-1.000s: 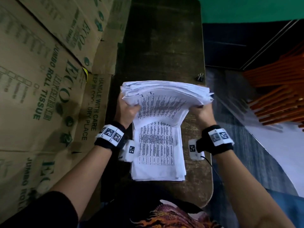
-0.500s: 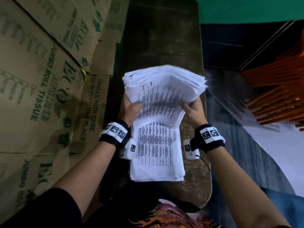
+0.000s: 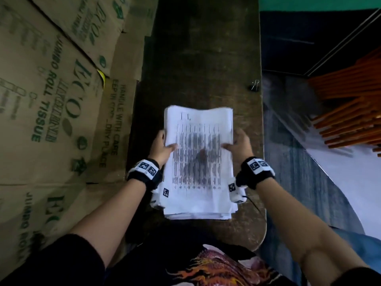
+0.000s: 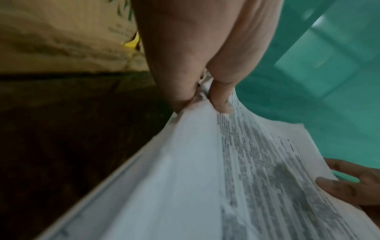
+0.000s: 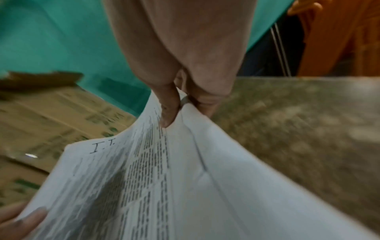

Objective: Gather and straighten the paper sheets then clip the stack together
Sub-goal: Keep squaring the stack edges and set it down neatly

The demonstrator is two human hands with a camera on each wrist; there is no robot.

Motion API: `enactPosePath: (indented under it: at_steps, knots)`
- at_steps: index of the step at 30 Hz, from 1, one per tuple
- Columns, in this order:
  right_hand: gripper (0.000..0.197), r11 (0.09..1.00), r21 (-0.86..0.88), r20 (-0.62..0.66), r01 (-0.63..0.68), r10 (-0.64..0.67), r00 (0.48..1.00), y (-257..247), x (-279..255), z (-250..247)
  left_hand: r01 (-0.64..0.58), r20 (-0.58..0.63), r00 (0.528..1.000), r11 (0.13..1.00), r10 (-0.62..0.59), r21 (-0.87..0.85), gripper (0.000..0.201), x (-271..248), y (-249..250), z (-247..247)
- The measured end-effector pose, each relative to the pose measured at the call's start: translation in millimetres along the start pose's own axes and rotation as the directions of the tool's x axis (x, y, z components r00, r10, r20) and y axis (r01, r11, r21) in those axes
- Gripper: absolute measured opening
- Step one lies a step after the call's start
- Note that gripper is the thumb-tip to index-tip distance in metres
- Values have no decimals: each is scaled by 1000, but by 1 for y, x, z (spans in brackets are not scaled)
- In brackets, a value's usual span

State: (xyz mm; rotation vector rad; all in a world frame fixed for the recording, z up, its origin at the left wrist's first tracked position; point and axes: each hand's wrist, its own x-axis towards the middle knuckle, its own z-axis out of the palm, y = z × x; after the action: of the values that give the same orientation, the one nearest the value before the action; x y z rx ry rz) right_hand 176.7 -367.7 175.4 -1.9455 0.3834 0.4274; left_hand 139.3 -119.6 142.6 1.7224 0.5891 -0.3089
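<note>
Your paper stack (image 3: 199, 162), lifted and fanned half a second ago, now lies lowered along the table (image 3: 206, 58), sheets squared far better, so straightening looks nearly done. Your left hand (image 3: 162, 147) and right hand (image 3: 239, 144) each pinch a long side, thumb on top, fingers beneath. The binder clip (image 3: 255, 85) waits unused at 1 o'clock, right at the table's right edge, easy to knock off. Cardboard boxes (image 3: 51, 100) crowd 9 o'clock; bare room lies toward 12.

A dark, worn wooden table (image 3: 206, 58) carries the paper stack (image 3: 199, 211) and a binder clip (image 3: 255, 86) near its right edge.
</note>
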Motion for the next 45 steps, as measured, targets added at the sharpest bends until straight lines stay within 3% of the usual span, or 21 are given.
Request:
enactPosePath:
  at_steps: [4, 7, 12, 16, 21, 23, 26, 29, 32, 35, 43, 45]
  knots:
    - [87, 977, -68, 26, -202, 204, 979, 33, 13, 16, 111, 15, 993, 990, -113, 92, 60, 2, -21, 16]
    - [90, 967, -102, 24, -233, 237, 971, 45, 22, 20, 139, 39, 989, 981, -145, 139, 61, 1, -21, 19]
    - [45, 984, -90, 0, -154, 155, 988, 44, 32, 22, 168, 14, 985, 975, -172, 145, 63, 0, -25, 21]
    - [23, 986, -156, -89, -61, 48, 995, 40, 45, 22, 142, -33, 990, 932, -139, 332, 62, -5, -26, 20]
    - [2, 989, -145, -55, 30, -38, 998, 30, 71, 12, 122, -195, 981, 759, 6, 639, 81, -1, -11, 21]
    - [6, 987, -157, -37, 26, -32, 999, 32, 75, 8, -18, -142, 977, 724, 160, 690, 81, 2, 2, 28]
    - [7, 996, -90, -31, 29, -32, 999, 33, 77, 5, -355, 150, 927, 676, 344, 645, 74, 16, 23, 50]
    - [8, 999, 49, -5, 24, -24, 1000, 31, 75, 4, -476, 346, 875, 732, 338, 488, 75, 37, 49, 79]
    - [21, 990, 140, -3, 18, -18, 1000, 28, 76, 3, -507, 450, 847, 680, 282, 529, 72, 60, 71, 99]
    - [26, 971, 237, -11, -5, 8, 1000, 28, 80, 4, -502, 484, 841, 687, 244, 526, 61, 76, 77, 105]
    - [25, 916, 398, 26, -50, 43, 999, 29, 84, 4, -590, 425, 800, 684, 424, 429, 34, 83, 60, 107]
    - [29, 932, 362, 37, -33, 21, 999, 30, 86, 5, -611, 403, 789, 669, 464, 424, 30, 83, 58, 108]
